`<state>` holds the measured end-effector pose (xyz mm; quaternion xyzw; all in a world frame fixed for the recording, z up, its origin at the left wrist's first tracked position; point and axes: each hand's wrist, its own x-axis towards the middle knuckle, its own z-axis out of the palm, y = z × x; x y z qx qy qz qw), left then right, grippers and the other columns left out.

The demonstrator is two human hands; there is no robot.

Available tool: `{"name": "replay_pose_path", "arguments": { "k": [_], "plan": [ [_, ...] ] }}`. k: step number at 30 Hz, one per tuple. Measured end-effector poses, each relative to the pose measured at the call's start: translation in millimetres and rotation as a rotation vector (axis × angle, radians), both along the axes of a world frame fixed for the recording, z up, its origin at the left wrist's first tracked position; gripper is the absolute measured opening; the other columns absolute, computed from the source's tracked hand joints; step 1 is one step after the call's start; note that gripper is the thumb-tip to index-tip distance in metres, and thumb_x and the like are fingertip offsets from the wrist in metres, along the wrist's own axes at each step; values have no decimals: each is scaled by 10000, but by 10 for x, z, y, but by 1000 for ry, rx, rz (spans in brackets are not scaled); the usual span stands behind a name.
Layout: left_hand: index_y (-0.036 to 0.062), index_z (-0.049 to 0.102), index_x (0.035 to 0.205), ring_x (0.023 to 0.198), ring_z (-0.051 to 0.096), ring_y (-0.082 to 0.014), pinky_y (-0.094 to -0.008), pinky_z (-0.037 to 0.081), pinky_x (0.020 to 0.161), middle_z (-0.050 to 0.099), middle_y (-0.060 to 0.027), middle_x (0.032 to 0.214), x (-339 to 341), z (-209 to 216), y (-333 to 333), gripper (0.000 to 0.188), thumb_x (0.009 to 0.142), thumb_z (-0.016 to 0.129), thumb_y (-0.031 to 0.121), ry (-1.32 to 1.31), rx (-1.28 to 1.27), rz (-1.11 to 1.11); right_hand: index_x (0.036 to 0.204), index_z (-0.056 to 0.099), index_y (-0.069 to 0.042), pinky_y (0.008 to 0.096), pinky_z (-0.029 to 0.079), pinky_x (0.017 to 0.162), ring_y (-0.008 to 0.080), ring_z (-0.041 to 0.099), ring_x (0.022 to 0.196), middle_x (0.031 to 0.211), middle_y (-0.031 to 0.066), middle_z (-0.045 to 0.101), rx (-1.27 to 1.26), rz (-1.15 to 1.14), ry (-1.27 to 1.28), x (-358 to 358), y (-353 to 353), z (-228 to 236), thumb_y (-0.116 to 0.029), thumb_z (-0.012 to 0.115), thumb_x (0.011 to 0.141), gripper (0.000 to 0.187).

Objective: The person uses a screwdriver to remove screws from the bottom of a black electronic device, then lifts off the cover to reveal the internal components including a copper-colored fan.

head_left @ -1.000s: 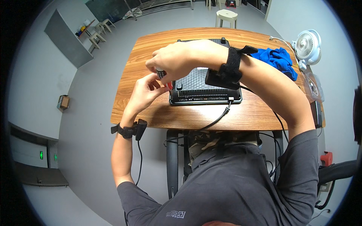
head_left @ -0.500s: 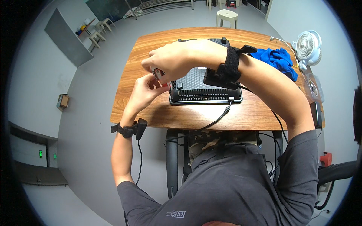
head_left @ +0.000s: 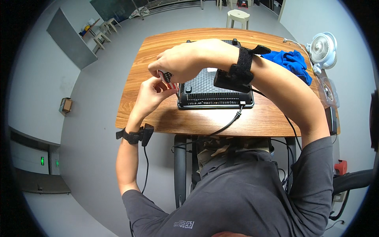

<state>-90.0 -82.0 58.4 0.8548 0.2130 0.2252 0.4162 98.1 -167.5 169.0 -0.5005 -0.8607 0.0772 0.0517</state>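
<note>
A black flat appliance point(head_left: 203, 82) lies on the wooden table with its textured, vented underside and round feet facing up. My right hand point(head_left: 179, 61) reaches across it to its left edge. That hand is closed around a small tool-like piece with red and white stripes point(head_left: 172, 85) and a dark patterned part; its exact kind is partly hidden. Just below, my left hand point(head_left: 149, 96) is closed in a pinch, thumb and fingers at the lower end of the striped piece, beside the appliance's near left corner. What sits between its fingertips is hidden.
A black cable point(head_left: 227, 128) runs from the appliance's near side over the table edge point(head_left: 158, 128). Blue cloth point(head_left: 290, 61), a white fan point(head_left: 323, 50) and a clear plastic container point(head_left: 329, 93) are at the right. A white stool point(head_left: 238, 16) stands beyond the table.
The striped piece has turned in my right hand, so more of its dark patterned part and stripes shows. My right wrist has shifted slightly; my left hand has hardly moved.
</note>
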Motion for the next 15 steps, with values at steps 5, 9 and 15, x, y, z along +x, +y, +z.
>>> {"name": "replay_pose_path", "arguments": {
  "k": [5,9,15],
  "plan": [
    [-6,690,1018,791,648,-74,-253,527,697,730,-42,905,173,161,-133,212,857,808,65,-22,-44,-9,1168,639,-87,458,582,782,331,728,944,1015,189,724,-24,-261,-162,-110,-94,130,-316,725,902,362],
    [8,692,995,784,642,-69,-246,518,689,734,-41,902,78,137,-128,207,854,819,90,135,85,116,1133,650,-88,461,585,755,338,732,907,970,174,735,14,-97,-83,-100,-61,96,-338,725,903,348],
    [36,705,958,675,551,-72,-261,481,640,672,6,785,118,53,-11,288,781,886,175,16,23,-2,1108,662,-88,464,588,723,345,734,859,911,159,744,82,-73,10,46,-58,-23,-396,723,899,376]
  ]
}}
